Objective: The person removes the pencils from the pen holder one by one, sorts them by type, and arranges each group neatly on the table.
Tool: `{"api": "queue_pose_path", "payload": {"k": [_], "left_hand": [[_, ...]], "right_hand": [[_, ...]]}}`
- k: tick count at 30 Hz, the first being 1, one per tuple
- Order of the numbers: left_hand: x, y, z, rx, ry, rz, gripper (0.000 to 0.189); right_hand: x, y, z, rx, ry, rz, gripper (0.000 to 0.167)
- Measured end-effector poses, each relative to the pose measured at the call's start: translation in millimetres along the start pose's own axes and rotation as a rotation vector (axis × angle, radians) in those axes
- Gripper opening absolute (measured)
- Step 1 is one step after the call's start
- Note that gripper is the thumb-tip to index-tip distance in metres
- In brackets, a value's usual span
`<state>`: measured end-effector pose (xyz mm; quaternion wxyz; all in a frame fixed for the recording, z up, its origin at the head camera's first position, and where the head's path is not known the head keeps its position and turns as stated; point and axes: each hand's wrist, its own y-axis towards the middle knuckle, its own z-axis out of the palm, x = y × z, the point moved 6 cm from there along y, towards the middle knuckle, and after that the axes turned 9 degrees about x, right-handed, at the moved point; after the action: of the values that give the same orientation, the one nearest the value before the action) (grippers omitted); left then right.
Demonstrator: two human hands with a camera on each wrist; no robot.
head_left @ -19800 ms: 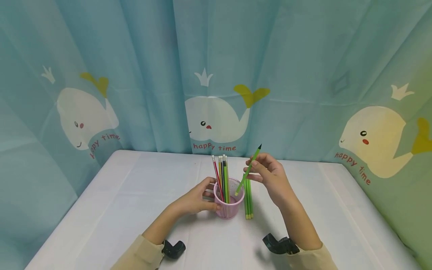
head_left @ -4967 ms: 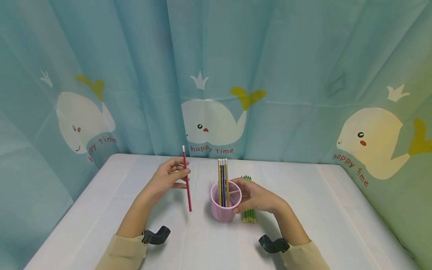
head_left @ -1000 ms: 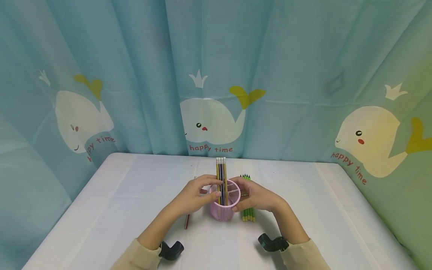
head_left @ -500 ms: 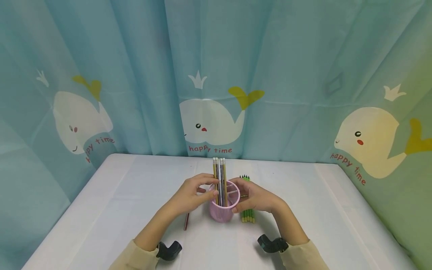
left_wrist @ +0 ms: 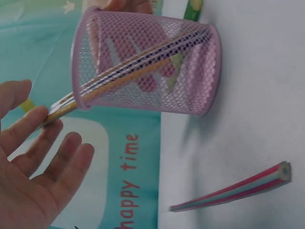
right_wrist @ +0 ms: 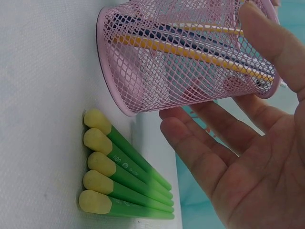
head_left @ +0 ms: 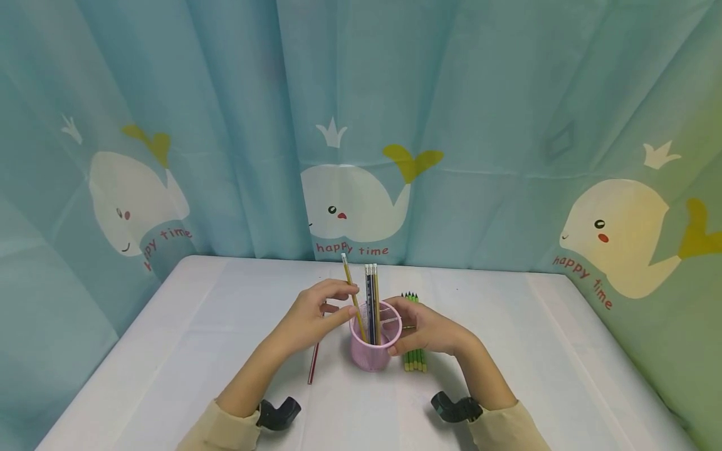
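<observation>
Round pink mesh cup [head_left: 369, 358] on white surface [head_left: 225, 326], gripped by right hand [head_left: 431, 327]; one yellow pencil [head_left: 359, 318] tilts inside, pinched by left hand [head_left: 314, 318]. Five lettered green pencils [head_left: 415, 359] alongside; blue curtain [head_left: 496, 94] reads "happy time".

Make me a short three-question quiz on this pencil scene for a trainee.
1. Count: how many green pencils lie right of the cup?
2. Multiple choice: what does the right hand grip? A) a red pencil, B) the cup, C) nothing.
3. True or false: the yellow pencil in the left hand has its lower end inside the cup.

Key: 1. Five; 2. B; 3. True.
</observation>
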<state>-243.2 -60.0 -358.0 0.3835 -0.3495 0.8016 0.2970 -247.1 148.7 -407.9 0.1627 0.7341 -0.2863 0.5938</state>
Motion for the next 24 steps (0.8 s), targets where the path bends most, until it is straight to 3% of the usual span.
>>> {"api": "queue_pose_path", "payload": {"k": [20,24], "left_hand": [[-11.9,-9.3,-36.7,-0.118,-0.184,0.04,0.028],[-15.4,-11.5,-44.4,-0.169,-0.224,0.056,0.025]], "right_hand": [[-1,1.2,-1,0.004,-0.006,0.005,0.073],[0,0.8,-1,0.004,-0.003,0.006,0.074]]}}
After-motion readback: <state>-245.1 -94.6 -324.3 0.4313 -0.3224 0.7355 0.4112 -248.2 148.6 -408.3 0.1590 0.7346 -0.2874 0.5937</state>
